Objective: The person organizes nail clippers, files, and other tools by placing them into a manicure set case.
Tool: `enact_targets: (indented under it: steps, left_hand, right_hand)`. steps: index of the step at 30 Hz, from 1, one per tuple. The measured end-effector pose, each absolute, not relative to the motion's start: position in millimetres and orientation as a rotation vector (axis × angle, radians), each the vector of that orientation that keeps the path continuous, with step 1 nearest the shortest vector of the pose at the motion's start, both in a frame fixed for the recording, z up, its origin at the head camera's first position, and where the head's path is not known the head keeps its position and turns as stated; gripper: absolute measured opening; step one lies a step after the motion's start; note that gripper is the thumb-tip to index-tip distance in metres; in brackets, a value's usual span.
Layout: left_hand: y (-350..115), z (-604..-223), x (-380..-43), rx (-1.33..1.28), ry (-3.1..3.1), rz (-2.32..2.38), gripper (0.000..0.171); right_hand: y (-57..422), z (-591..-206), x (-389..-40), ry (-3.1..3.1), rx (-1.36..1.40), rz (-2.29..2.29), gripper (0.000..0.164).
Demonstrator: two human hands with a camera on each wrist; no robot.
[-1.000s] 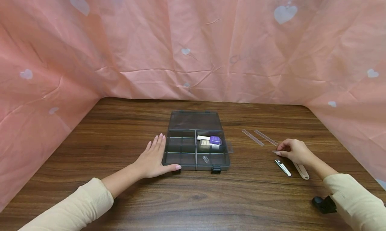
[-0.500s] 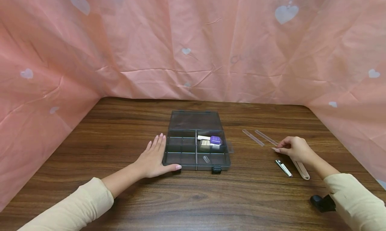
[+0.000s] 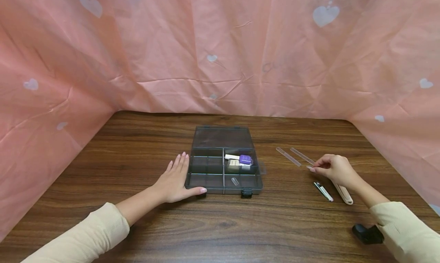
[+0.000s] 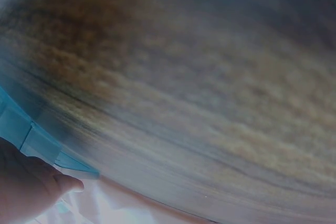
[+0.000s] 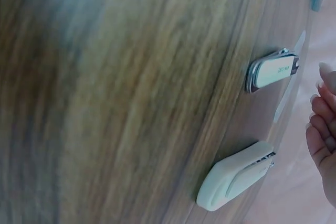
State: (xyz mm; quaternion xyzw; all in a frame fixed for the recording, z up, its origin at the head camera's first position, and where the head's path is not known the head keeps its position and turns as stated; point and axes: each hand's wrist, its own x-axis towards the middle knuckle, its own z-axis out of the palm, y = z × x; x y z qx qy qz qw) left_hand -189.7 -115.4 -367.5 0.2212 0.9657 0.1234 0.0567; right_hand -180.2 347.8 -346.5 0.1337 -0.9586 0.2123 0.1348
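Clear piece [image 3: 309, 166]: at the box's [image 3: 206, 180] three o'clock.
Right hand [image 3: 338, 171]: pinching that piece; I judge the step as picking up, next calling for a light grip.
Left hand [image 3: 174, 179]: outstretched, touching the box at nine o'clock.

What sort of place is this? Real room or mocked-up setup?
Likely a makeshift tabletop booth: pink heart-print cloth surrounds the wood-grain table on three sides, and a divided plastic box sits on it. The room beyond is hidden.
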Motion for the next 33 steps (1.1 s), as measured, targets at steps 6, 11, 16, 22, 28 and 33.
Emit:
enact_targets:
  steps: [6,11,16,22,28,33]
  left_hand:
    - [-115,-367,-190,0.677,2.932,0.373,0.114]
    - [-115,-367,-190,0.678,2.936,0.371,0.114]
    - [-116,-368,-190,0.675,2.939,0.373,0.113]
    - [-116,-368,-189,0.675,2.940,0.375,0.113]
    - [-115,-367,-189,0.669,2.932,0.377,0.113]
    - [-115,-367,-189,0.671,2.935,0.377,0.113]
  right_hand:
    - [346,-346,-177,-2.756,0.392,0.629,0.006]
    - [343,-344,-174,-2.741,0.373,0.634,0.006]
    - [337,-344,-171,-2.702,0.390,0.658,0.007]
    - [330,-346,-168,-2.651,0.395,0.644,0.009]
    - [326,-347,-167,-2.626,0.384,0.639,0.010]
    - [323,-347,-164,-2.635,0.368,0.647,0.009]
